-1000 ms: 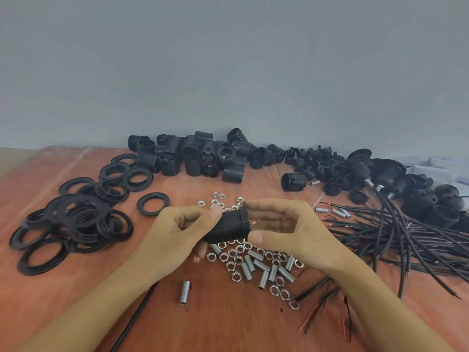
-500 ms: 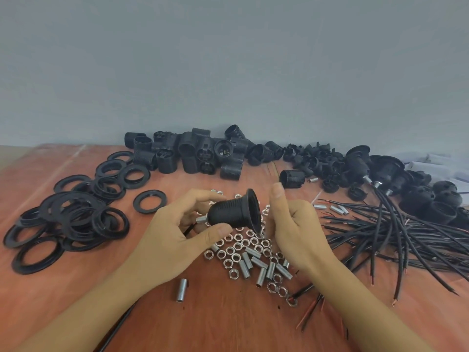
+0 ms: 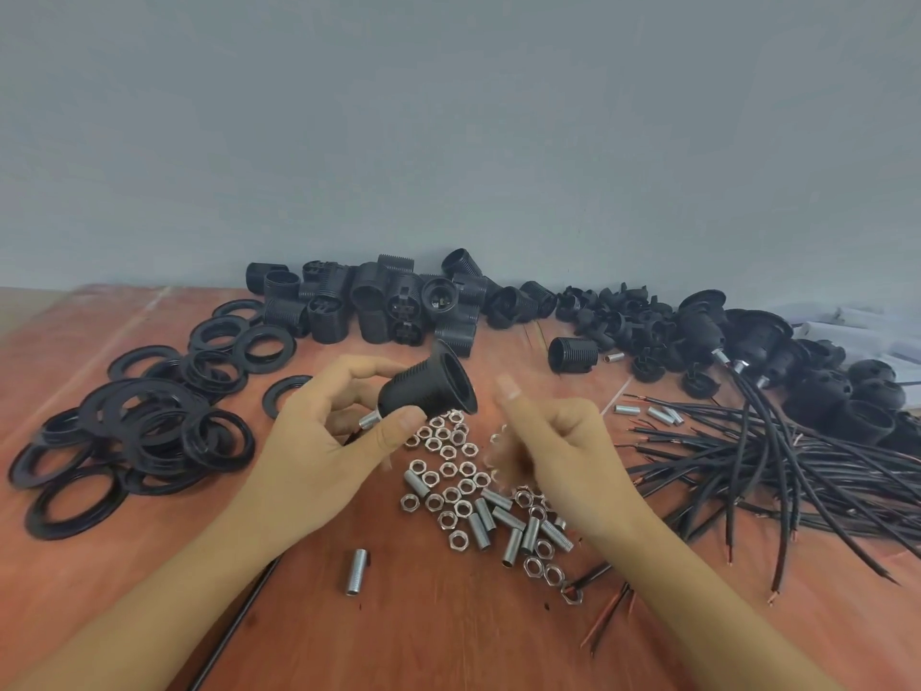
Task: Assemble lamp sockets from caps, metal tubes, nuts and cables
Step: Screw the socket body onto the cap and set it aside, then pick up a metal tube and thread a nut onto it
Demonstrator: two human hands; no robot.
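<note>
My left hand point(image 3: 319, 441) grips a black threaded lamp socket point(image 3: 423, 391) above the table, its flared open end turned to the right. A short metal tube point(image 3: 369, 420) sticks out of the socket's narrow end by my thumb. Just to the right, my right hand point(image 3: 558, 451) hovers apart from the socket with the thumb up. Its fingers are curled and blurred, and I see nothing in them. Below both hands lie loose nuts point(image 3: 448, 471) and several metal tubes point(image 3: 513, 526). A bundle of black cables point(image 3: 747, 466) lies at the right.
Black rings point(image 3: 149, 426) are heaped at the left. Socket bodies point(image 3: 379, 301) and small caps point(image 3: 623, 316) line the wall. Sockets with cables fitted point(image 3: 747, 336) sit at the far right. One lone tube point(image 3: 357, 572) and a black cable point(image 3: 234, 625) lie near my left forearm.
My right hand let go of the socket and drew away to the right, and its fingers have curled. My left hand lifted the socket and turned its flared end to the right.
</note>
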